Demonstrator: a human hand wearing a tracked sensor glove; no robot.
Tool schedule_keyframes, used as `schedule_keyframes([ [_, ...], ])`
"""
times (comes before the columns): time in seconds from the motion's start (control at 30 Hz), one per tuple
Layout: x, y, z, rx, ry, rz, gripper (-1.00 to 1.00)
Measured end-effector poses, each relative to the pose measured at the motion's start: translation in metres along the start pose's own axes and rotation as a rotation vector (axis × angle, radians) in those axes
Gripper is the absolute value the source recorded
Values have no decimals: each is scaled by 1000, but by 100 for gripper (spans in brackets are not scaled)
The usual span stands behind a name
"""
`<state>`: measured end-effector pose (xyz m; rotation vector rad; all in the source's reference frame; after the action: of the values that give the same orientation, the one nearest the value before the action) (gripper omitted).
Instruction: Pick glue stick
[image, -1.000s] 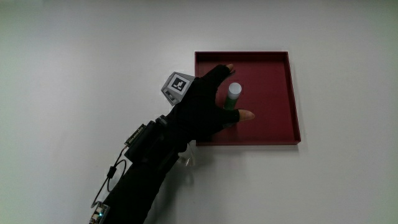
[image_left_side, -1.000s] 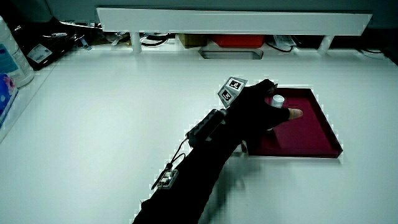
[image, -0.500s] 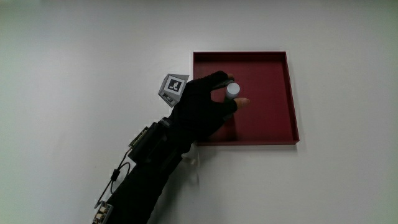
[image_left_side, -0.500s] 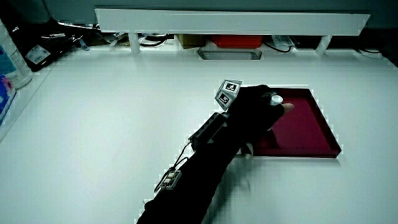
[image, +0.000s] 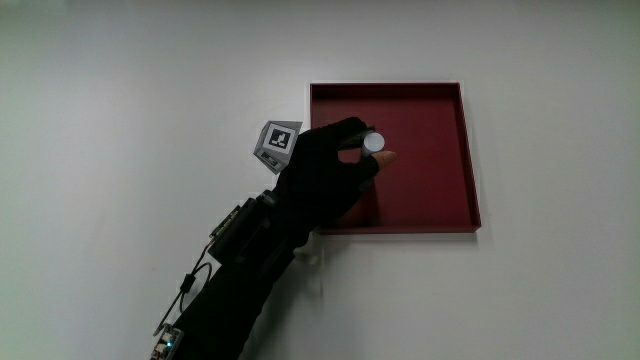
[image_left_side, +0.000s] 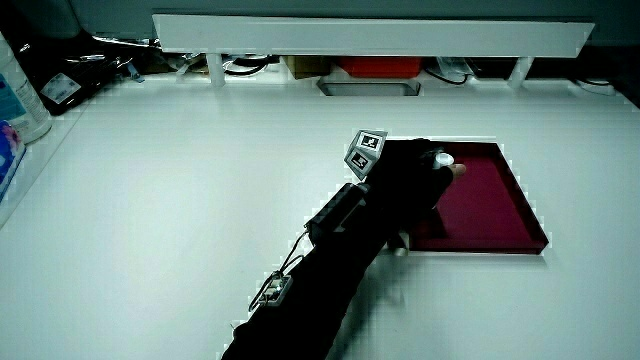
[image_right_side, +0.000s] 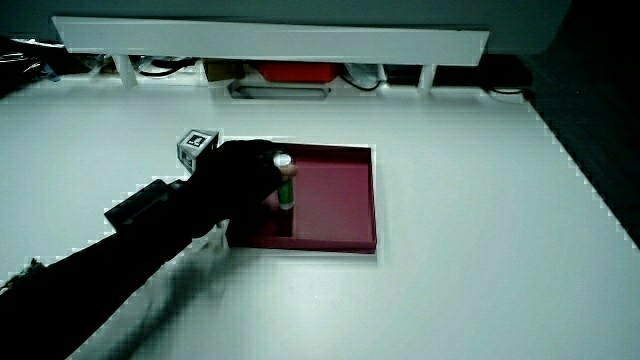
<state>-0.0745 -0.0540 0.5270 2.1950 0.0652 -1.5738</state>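
The glue stick, a small green plastic cylinder with a white cap, stands upright over the shallow dark red square tray, pinched just under its cap by the black-gloved hand; light, rigid and smooth, it might slip; low tray walls leave open room above

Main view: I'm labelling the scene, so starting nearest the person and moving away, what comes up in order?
Forearm → hand → glue stick in its grip → tray's rim farthest from the person.
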Motion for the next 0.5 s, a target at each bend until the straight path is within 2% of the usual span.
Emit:
schedule_keyframes([
  [0.17,-3,-2,0,-2,-28,-31,100],
  [0.2,-1,-3,1,-2,-24,-22,100],
  [0.33,8,-4,5,2,-18,-36,100],
  [0.47,20,-8,11,-8,-42,-68,100],
  [0.5,23,-10,14,-6,-22,-61,100],
])
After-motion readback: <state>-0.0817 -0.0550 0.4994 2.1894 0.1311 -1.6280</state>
